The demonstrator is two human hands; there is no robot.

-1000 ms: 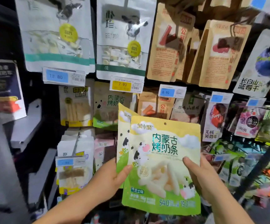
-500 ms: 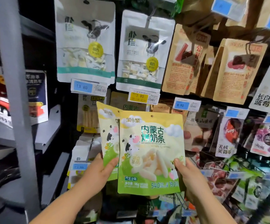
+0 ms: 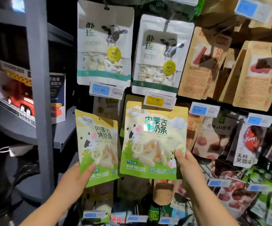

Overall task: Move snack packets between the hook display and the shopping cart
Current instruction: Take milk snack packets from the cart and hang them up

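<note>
left hand [image 3: 73,181]: pinches lower corner of left packet [image 3: 97,144], upright, slightly tilted | right hand [image 3: 186,167]: pinches lower right edge of right packet [image 3: 154,139], long axis upright, top edge just under yellow price tag [image 3: 159,101] (hook hidden) | judgement: right hand nearer, lift up and in.

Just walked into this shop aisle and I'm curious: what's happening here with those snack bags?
A person faces the hook display, holding two matching green-and-yellow packets side by side. The left hand grips the lower corner of the left packet. The right hand pinches the lower right edge of the right packet, whose top sits behind the yellow price tag. I can't tell whether it is on a hook. No shopping cart is in view.
</note>
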